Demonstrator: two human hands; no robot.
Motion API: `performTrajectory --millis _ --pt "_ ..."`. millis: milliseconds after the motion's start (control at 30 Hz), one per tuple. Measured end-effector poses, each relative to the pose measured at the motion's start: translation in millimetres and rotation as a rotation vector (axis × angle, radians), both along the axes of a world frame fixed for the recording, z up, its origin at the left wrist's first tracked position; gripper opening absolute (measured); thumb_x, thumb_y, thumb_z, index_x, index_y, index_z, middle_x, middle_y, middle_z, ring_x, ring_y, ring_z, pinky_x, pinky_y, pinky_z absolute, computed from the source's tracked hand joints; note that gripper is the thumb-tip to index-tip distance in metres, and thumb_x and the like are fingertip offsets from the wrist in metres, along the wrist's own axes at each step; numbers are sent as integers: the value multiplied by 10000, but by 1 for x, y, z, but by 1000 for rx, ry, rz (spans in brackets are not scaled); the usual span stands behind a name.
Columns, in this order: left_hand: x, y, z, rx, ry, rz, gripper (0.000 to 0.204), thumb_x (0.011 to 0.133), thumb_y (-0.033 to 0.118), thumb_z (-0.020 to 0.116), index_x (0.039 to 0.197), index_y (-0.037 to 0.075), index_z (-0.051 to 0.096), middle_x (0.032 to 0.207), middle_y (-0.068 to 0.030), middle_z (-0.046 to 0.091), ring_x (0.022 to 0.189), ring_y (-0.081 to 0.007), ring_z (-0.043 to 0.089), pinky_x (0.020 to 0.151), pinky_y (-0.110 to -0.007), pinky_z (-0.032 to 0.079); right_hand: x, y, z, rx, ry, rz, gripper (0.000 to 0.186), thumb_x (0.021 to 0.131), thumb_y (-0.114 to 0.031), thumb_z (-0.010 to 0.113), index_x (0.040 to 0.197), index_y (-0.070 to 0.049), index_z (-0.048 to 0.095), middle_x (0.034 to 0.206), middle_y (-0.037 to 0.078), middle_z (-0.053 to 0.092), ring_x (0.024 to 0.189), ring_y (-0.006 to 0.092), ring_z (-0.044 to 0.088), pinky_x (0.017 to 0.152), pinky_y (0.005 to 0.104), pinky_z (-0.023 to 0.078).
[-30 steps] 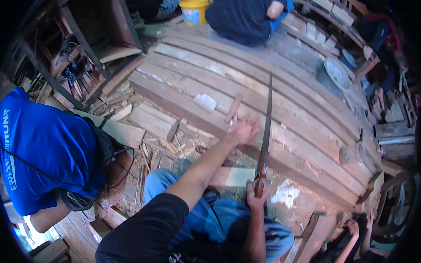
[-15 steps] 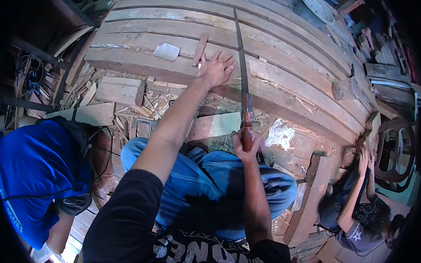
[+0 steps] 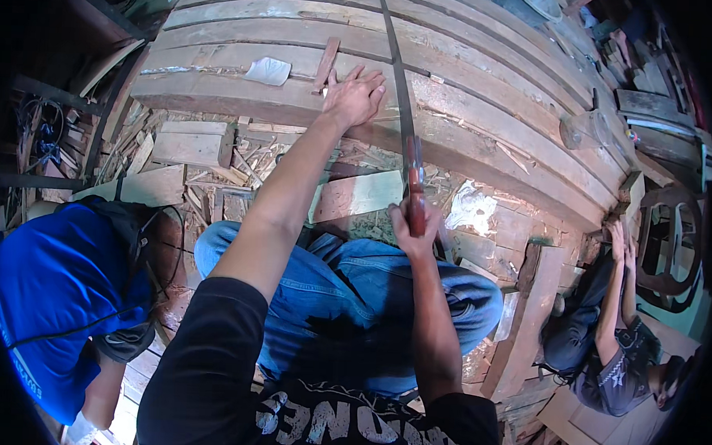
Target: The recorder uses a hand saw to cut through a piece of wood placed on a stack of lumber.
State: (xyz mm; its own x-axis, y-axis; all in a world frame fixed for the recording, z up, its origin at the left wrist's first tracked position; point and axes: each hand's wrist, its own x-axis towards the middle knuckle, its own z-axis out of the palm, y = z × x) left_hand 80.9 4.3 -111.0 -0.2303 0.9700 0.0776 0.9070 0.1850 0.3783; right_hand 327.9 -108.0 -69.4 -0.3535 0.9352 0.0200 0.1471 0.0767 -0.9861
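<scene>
My left hand [image 3: 354, 97] lies on the wooden planks [image 3: 515, 169] with fingers apart, beside a short reddish wooden piece [image 3: 325, 64]. A white scrap [image 3: 268, 71] rests left of it. My right hand [image 3: 410, 231] grips the reddish-brown wooden handle of a hand saw [image 3: 400, 91]. The long, dark blade stretches away from me across the planks, just right of my left hand; whether its teeth are cutting into the wood I cannot tell.
A person in blue [image 3: 64, 283] crouches at left, near a cable and offcuts [image 3: 188, 142]. Another person [image 3: 611, 341] is low at right, hands raised together by a dark curved frame [image 3: 669, 241]. A crumpled white item [image 3: 472, 207] lies among wood scraps. A basin [image 3: 536, 5] is at back right.
The view has tipped downward, bringing my lap and the person at right further in. The saw appears pushed slightly farther forward. My left hand stays on the planks.
</scene>
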Motion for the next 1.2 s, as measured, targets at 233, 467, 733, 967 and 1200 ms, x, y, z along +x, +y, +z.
performTrajectory --millis 233,467,733,967,1200 --pt "1 -6 14 -22 5 -44 631 873 567 492 1354 160 493 1463 -1 414 1394 -223 303 1100 -618 177 43 -29 42 464 -99 -48 222 645 -26 674 570 -60 468 493 44 466 444 181 475 480 308 406" --pt "28 -22 46 -165 105 -12 959 739 698 594 1409 45 387 1380 -138 480 1283 -295 440 1012 -491 390 70 -31 112 524 179 -158 241 650 97 635 574 -29 443 532 61 470 459 150 473 486 261 409" --pt "92 -9 78 -193 303 277 1148 705 790 557 1403 -79 286 1186 -273 577 968 -309 667 823 -379 541 98 -57 112 380 197 -290 230 638 52 658 599 -43 453 536 53 480 471 154 482 501 262 421" --pt "69 3 114 -509 204 -147 1140 612 637 736 1474 66 256 1488 -167 336 1312 -285 432 994 -413 440 123 -68 116 316 51 -253 244 630 52 617 585 -56 402 556 53 466 523 171 488 578 288 426" --pt "-2 21 73 -263 20 -591 1116 446 362 884 1423 153 386 1441 -133 420 1342 -319 378 1107 -468 302 115 -59 97 402 167 -221 211 603 23 660 570 -33 459 509 67 483 432 166 488 469 269 413"
